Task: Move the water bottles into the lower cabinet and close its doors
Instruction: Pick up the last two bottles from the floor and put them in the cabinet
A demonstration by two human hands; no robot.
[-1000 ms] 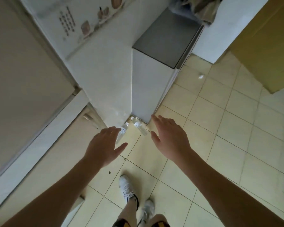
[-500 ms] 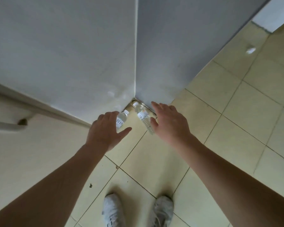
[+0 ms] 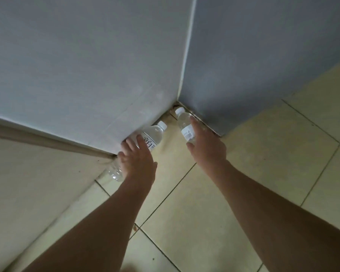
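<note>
Two clear water bottles with white caps and labels are on the tiled floor in a corner. My left hand (image 3: 137,161) lies over the left water bottle (image 3: 153,134), fingers across its body and thumb on its right side; the bottle is tilted, its base showing left of my hand. My right hand (image 3: 206,146) holds the right water bottle (image 3: 185,124) between fingers and thumb, cap pointing into the corner. A beige cabinet front (image 3: 37,183) runs along the left; its doors and inside are out of view.
A white wall (image 3: 86,71) and a grey panel (image 3: 263,55) meet in the corner just behind the bottles. Pale yellow floor tiles (image 3: 273,154) spread to the right and toward me.
I have come much lower and closer to the corner. Both hands moved forward from hovering near the bottles onto them, and the left bottle now leans over.
</note>
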